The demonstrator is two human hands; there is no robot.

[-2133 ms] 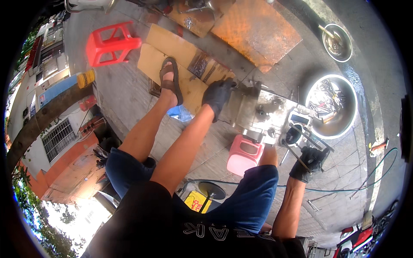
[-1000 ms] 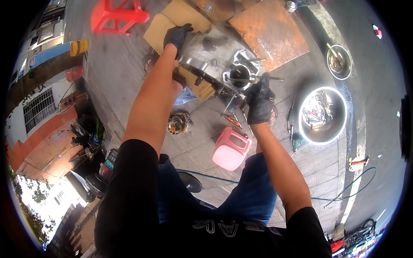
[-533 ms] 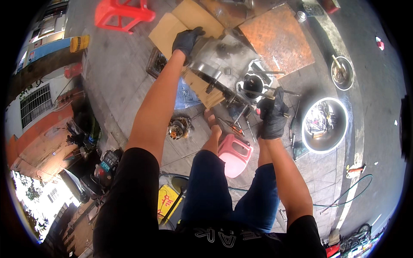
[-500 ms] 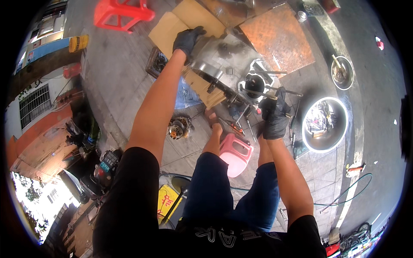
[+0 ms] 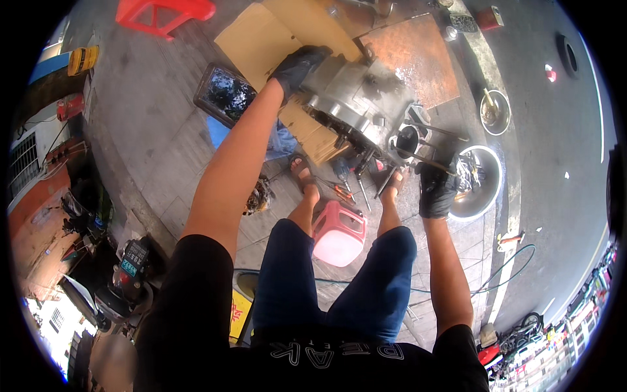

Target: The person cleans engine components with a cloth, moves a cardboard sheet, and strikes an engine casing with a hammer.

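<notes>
A bulky grey metal engine crankcase (image 5: 369,98) is between my two black-gloved hands, over brown cardboard (image 5: 258,42). My left hand (image 5: 300,68) grips its upper left end, with the fingertips partly hidden. On the right side of the casing, long studs (image 5: 441,130) stick out around a round cylinder opening (image 5: 407,138). My right hand (image 5: 437,186) is closed around the end of a lower stud. Whether the crankcase hangs free or rests on something, I cannot tell. Below it, between my feet, lie pliers with orange handles (image 5: 343,192) and other hand tools.
A pink stool (image 5: 339,238) stands between my legs. At right are a metal basin (image 5: 493,202) of parts and a smaller bowl (image 5: 501,124). A rusty sheet (image 5: 411,59) lies beyond the crankcase, a dark tray (image 5: 225,95) to its left, and a red stool (image 5: 163,13) at far left.
The crankcase has shifted right and tilted, with both hands still on it. My right hand has moved right and my knees have spread. The dark tray at left is now more exposed.
</notes>
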